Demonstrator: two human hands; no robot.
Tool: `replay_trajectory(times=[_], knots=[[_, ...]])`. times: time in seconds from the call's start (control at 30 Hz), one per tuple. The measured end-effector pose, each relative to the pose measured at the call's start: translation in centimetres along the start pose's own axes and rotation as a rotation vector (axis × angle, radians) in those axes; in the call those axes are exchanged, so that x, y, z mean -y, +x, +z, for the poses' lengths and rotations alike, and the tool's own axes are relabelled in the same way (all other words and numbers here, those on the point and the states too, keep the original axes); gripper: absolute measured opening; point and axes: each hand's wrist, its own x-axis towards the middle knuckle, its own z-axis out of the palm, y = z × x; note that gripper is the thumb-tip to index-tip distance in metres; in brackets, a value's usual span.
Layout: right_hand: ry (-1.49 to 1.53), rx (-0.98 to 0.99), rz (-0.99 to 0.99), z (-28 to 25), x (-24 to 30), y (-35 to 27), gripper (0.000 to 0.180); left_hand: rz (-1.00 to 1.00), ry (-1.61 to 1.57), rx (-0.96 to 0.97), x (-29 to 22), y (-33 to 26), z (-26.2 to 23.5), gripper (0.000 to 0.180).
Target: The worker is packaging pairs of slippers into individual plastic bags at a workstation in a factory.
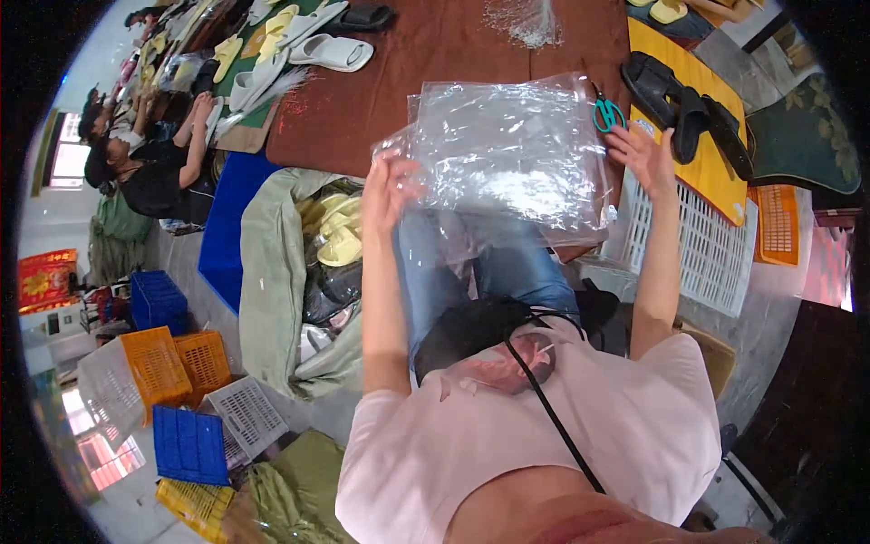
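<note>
In the head view, the person is sitting at a brown bench (435, 54) and holding up a stack of clear plastic bags (512, 154) between both hands, above the lap and just over the bench's near edge. The left hand (391, 186) is closing on the stack's left edge, fingers curled into the film. The right hand (642, 156) is spreading open, fingers splayed against the stack's right edge rather than pinching it.

Teal-handled scissors (609, 114) are lying on the bench just beside the right hand's fingertips. Black sandals (684, 109) are resting on a yellow board (707, 172) to the right, and a white crate (698, 245) is standing below it. To the left, a grey-green sack (272, 272) is holding pale yellow slippers (337, 238). White and yellow slippers (313, 45) are lying farther along the bench, where other people are sitting.

The film looks slippery and limp, so the stack is likely to slide or fan apart, since only one hand is truly gripping. Loose sheets could drop onto the lap or the floor. The scissors being so near, a sweeping right hand could knock them or snag the film on their blades.
</note>
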Motion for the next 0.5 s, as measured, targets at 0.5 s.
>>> replay_trajectory(times=[0.5], knots=[[-0.564, -0.344, -0.174, 1.6, -6.4, 8.7, 0.058, 0.046, 0.648, -0.254, 2.8, 14.4, 3.2, 0.038]])
